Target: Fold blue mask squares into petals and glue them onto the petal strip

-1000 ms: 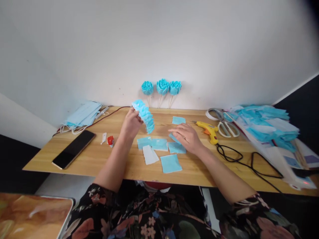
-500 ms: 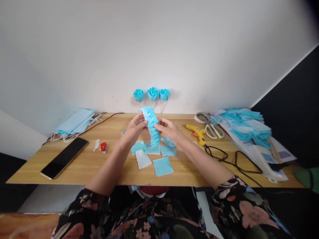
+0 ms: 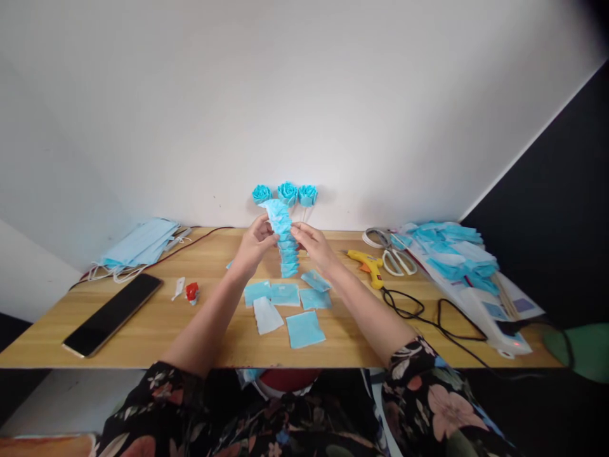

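Note:
A long pleated light-blue strip (image 3: 286, 244) hangs upright above the table, its top end whiter and leaning left. My left hand (image 3: 257, 244) pinches its left edge between thumb and fingers. On the other side, my right hand (image 3: 311, 244) grips the right edge near the upper half. Below the strip lie several cut blue pieces, among them a square one (image 3: 305, 329) and a paler one (image 3: 267, 315). Behind it, three blue flowers (image 3: 287, 193) on thin sticks stand by the wall.
A yellow glue gun (image 3: 368, 265) with a black cable, scissors (image 3: 399, 261) and a heap of blue material (image 3: 451, 247) are at right, near a white power strip (image 3: 495, 320). At left are stacked masks (image 3: 140, 243), a phone (image 3: 114, 314) and a small red item (image 3: 192, 292).
The camera view has shifted, so the table and flowers appear lower and slightly left. Both hands still hold the strip, which has risen a little relative to the cut pieces.

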